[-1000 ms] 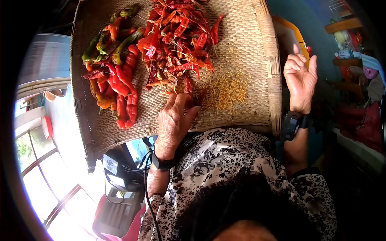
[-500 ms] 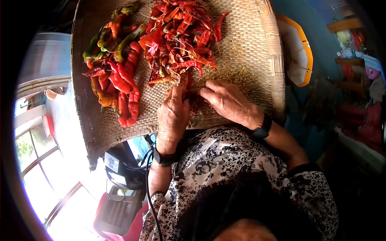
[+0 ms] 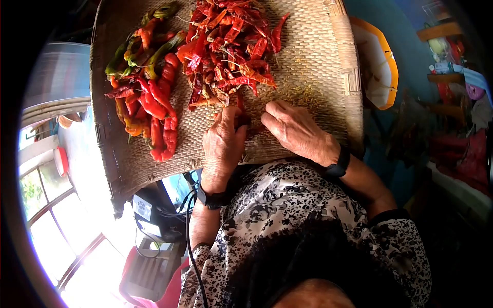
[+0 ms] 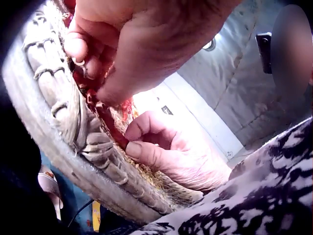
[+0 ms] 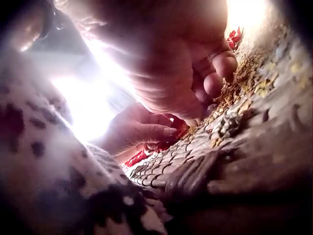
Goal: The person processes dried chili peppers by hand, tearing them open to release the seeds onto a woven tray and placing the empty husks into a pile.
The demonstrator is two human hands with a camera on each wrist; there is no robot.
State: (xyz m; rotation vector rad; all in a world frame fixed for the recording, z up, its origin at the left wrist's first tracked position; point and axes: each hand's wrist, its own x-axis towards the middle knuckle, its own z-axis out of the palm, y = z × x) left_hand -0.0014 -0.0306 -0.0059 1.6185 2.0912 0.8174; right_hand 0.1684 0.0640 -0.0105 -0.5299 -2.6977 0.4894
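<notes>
On a woven tray [image 3: 321,61], the left hand [image 3: 221,146] pinches a dried red chili near the tray's front edge. The right hand [image 3: 303,134] is just to its right, thumb and finger on the other end of that dark red chili [image 4: 113,128], as the left wrist view shows. Beyond the hands lies a heap of dried red chilies [image 3: 231,46]. Fresh red and green peppers [image 3: 154,102] form a separate pile at left. Loose yellow seeds [image 3: 303,95] are scattered behind the right hand; the right wrist view shows seeds [image 5: 244,88] beside its curled fingers.
An orange-rimmed white container [image 3: 377,66] stands beyond the tray's right edge. Shelves with items [image 3: 444,79] are at far right. Below the tray at left are a black device with cables [image 3: 149,215] and a grey and pink seat [image 3: 151,272]. A bright window is at far left.
The right hand has come from beyond the tray's right edge down to the left hand and the chili. Over the last half second both hands have shifted only slightly.
</notes>
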